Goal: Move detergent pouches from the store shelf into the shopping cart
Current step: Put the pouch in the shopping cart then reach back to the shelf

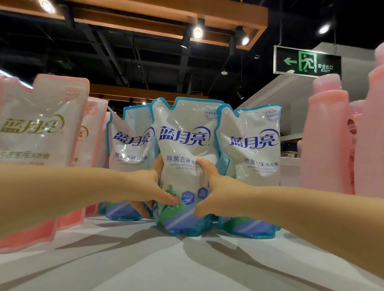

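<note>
- The middle blue detergent pouch (184, 144) is standing upright on the white shelf (174, 272), a little ahead of its neighbours, and both hands are clasping its lower half.
- The left hand (146, 187) is holding the pouch's left edge. Its thumb is lying across the printed front while its fingers are curling round behind, where only a couple of fingertips are showing.
- The right hand (222, 190) is holding the right edge, thumb pointing up over the label. Its fingers are hiding behind the pouch, so how far round that grip is reaching cannot be told.
- The pouch's base is appearing to rest on the shelf, though a slight lift cannot be ruled out from this low angle.
- The left blue pouch (130, 139) and the right blue pouch (253, 151) are standing just behind, each partly covered by the middle one and by the hands.
- The pink pouches (38, 126) are lining the left side — the nearest is being cut off by the frame edge and crossed by the left forearm.
- The pink bottles (325, 139) are crowding the right side, running out of frame, with their labels too blurred to read.
- A green exit sign (308, 62) is hanging overhead under a dark ceiling.
</note>
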Action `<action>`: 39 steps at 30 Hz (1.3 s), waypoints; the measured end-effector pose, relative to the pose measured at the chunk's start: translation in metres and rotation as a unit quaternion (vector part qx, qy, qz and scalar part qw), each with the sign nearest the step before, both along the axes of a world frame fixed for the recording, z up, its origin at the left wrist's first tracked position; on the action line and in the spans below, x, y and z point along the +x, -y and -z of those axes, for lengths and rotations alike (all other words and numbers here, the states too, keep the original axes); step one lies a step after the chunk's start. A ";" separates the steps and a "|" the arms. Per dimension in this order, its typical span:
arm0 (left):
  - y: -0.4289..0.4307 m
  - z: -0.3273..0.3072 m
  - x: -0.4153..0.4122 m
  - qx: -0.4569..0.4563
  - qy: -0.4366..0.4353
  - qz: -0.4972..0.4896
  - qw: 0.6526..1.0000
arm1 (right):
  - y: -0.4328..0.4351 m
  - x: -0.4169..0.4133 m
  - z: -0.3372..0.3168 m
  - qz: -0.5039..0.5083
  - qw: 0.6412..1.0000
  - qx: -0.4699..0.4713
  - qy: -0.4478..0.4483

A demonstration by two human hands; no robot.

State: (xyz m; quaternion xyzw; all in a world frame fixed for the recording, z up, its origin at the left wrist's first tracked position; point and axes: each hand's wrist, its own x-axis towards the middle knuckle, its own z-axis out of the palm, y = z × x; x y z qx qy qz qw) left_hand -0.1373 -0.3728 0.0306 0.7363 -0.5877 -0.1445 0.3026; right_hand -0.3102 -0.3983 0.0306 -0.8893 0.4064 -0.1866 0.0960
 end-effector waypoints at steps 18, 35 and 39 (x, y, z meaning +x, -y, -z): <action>-0.022 -0.014 -0.005 -0.116 -0.078 -0.055 0.989 | -0.016 0.002 0.007 0.015 0.996 -0.010 -0.084; -0.092 -0.013 -0.034 -0.053 0.239 -0.082 0.966 | -0.049 -0.036 -0.004 0.027 0.987 -0.104 -0.117; -0.121 -0.009 -0.056 -0.069 0.255 -0.054 0.963 | -0.065 -0.057 -0.001 0.002 0.988 -0.126 -0.095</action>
